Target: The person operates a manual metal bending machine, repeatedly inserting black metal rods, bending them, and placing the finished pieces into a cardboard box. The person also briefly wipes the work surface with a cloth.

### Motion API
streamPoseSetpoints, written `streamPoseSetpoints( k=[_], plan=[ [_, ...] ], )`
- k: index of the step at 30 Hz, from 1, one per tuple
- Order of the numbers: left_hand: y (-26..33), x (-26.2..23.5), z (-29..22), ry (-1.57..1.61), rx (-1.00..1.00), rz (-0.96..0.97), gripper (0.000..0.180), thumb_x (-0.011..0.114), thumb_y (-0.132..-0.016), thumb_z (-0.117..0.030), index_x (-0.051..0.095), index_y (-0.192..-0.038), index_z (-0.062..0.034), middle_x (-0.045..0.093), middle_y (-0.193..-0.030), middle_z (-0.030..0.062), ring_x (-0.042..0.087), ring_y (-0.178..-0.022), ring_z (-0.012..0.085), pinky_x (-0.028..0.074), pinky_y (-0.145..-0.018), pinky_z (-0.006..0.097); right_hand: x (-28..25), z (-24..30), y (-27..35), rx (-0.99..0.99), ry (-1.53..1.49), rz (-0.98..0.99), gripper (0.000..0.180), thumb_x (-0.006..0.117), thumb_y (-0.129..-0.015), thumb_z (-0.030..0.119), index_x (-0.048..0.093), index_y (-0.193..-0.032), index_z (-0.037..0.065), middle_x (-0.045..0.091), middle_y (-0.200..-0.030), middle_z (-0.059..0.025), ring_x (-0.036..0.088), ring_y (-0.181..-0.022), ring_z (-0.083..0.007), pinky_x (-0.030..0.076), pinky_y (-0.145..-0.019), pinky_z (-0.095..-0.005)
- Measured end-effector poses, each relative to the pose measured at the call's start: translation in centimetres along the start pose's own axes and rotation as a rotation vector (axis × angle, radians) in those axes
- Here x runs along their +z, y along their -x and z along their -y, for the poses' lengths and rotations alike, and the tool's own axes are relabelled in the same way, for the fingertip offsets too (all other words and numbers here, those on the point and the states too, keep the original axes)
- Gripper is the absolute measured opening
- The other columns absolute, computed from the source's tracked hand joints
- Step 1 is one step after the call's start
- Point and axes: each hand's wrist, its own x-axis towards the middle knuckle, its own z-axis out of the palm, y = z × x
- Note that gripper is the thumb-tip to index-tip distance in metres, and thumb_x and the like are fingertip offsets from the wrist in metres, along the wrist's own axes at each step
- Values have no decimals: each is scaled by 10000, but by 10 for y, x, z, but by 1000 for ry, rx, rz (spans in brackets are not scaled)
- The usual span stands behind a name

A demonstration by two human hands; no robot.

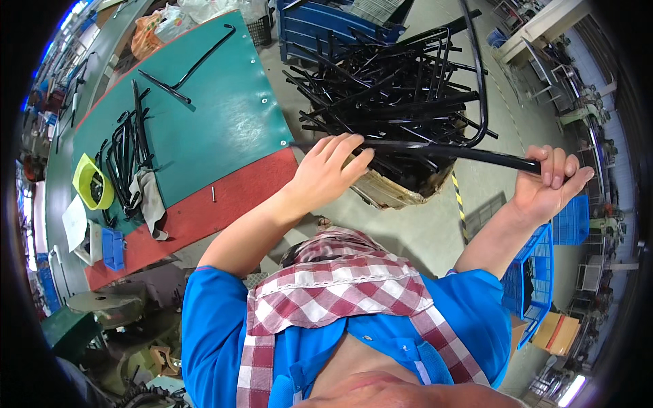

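Observation:
A black metal tube frame [493, 158] is held crosswise in front of me, above a heap of similar parts. A long bent rod rises from its bar toward the far edge of the view. My left hand [326, 166] has its fingers curled over the bar's left part. At the bar's right end, my right hand [547, 182] grips it, fingers on top. Beyond the bar, the heap of black bent tubes [388, 88] fills a worn carton [391, 192].
On the left stands a green-topped table [224, 129] with a red front strip [238, 187]. On it lie a T-shaped black tube frame [197, 68], several black hooked rods [126, 156], a yellow tub [92, 180] and a grey cloth [148, 197]. Blue crates [537, 272] stand at right.

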Motion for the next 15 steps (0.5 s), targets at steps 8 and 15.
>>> streamPoseSetpoints(
  k=[8, 15],
  plan=[
    [77, 3, -32, 98, -486, 279, 310, 710, -770, -148, 568, -1038, -84, 529, -1161, 128, 554, -1023, 322, 442, -896, 419, -15, -127, -55, -149, 301, -54, 281, 598, -927, 159, 479, -694, 56, 397, -580, -8, 394, -546, -115, 516, -714, -414],
    [123, -29, -65, 15, -747, 285, 249, 695, -781, -115, 578, -997, -81, 532, -1163, 116, 546, -1028, 299, 439, -871, 412, -104, -281, -28, 28, 746, -20, 238, 642, -904, 193, 557, -819, -12, 616, -708, -83, 589, -632, -163, 528, -698, -313]
  ],
)
